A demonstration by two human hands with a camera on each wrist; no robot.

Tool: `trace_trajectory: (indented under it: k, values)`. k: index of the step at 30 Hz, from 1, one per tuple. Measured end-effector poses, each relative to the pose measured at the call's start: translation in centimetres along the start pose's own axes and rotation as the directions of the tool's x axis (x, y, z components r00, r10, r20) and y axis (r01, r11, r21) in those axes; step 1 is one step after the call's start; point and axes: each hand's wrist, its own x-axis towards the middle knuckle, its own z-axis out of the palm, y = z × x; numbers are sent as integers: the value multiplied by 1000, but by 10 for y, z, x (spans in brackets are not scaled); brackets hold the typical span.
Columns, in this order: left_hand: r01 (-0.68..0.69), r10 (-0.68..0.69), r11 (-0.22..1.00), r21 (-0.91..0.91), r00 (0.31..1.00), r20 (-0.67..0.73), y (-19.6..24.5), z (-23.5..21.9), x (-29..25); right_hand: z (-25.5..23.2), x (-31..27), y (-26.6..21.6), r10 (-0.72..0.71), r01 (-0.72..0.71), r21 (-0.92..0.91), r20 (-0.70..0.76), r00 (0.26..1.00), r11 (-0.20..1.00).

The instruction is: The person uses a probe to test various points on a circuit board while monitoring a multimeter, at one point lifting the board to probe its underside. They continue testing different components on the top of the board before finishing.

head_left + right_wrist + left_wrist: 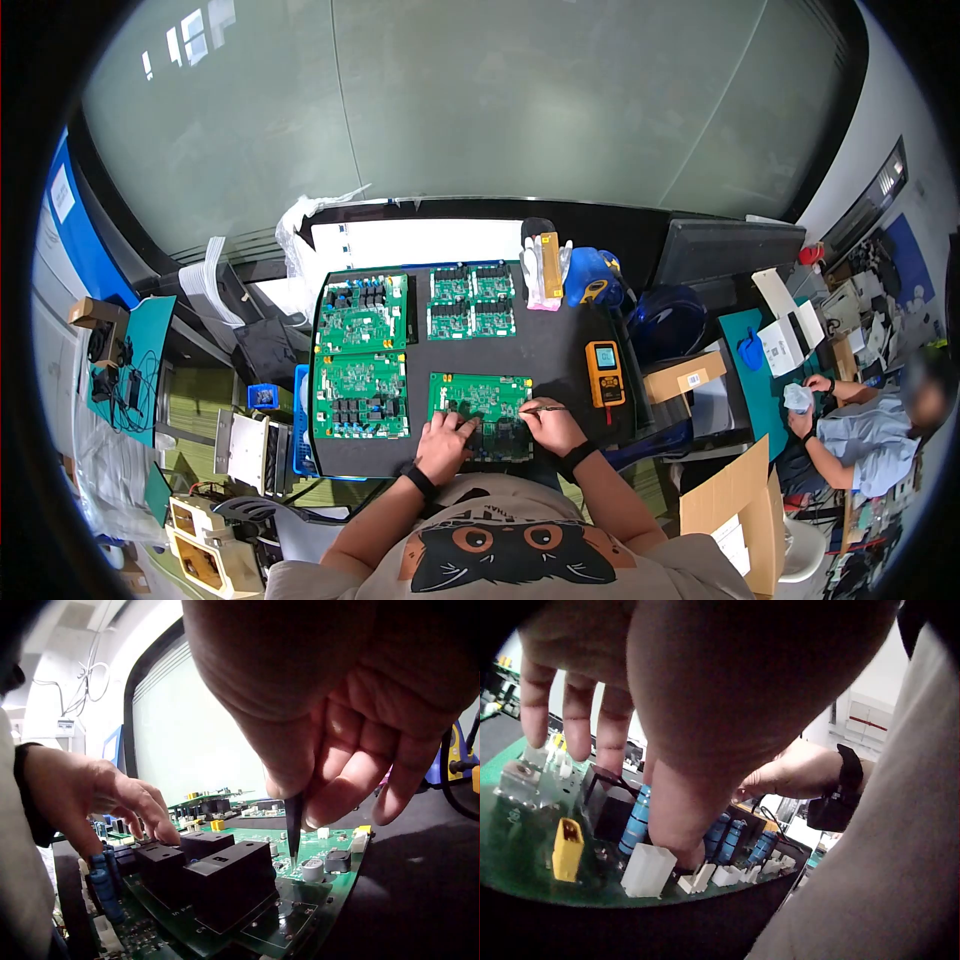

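Circuit board (480, 391) lies at the near edge of the dark desk (560, 350). Over its right side, the right hand (553, 428) pinches a dark pointed tool (295, 827), tip downward; the left hand (443, 445) leans over the left side, fingers apart, thumb lowered among blue cylindrical components (635, 823).

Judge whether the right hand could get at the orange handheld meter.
Probably yes: bare dark work surface lies between the right hand and the meter, though that hand pinches a dark pointed tool.

The circuit board (480, 387) is green — its cylinders (635, 823) blue, one connector (568, 851) yellow — the pointed tool (294, 821) black.
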Motion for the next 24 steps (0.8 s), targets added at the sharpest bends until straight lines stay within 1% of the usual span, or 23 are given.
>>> trace_trajectory:
  k: [1, 2, 4, 8, 10, 13, 24]
  values:
    - [13, -13, 1000, 1, 1000, -27, 1, -1, 0, 0, 0, 0, 11, -11, -3, -4, 1000, 1000]
    - [13, -12, 1000, 1, 1000, -27, 2, -1, 0, 1, 0, 1, 12, -12, -2, -3, 1000, 1000]
    - [24, -23, 1000, 5, 992, -122, 3, -3, 0, 2, -1, 3, -49, 47, -40, -50, 998, 998]
    - [16, -15, 1000, 14, 996, -93, -2, 1, 0, 2, 0, 2, -57, 56, -23, -54, 997, 998]
    - [10, -10, 1000, 11, 1000, -23, -5, 4, 0, 2, -1, 2, -64, 62, -39, -57, 996, 997]
    - [6, -6, 1000, 17, 999, -47, -5, 6, 0, 3, -1, 3, -69, 67, -35, -57, 996, 997]
    - [21, -20, 1000, 9, 999, -42, -6, 9, 0, 3, -1, 3, -58, 56, -31, -59, 997, 998]
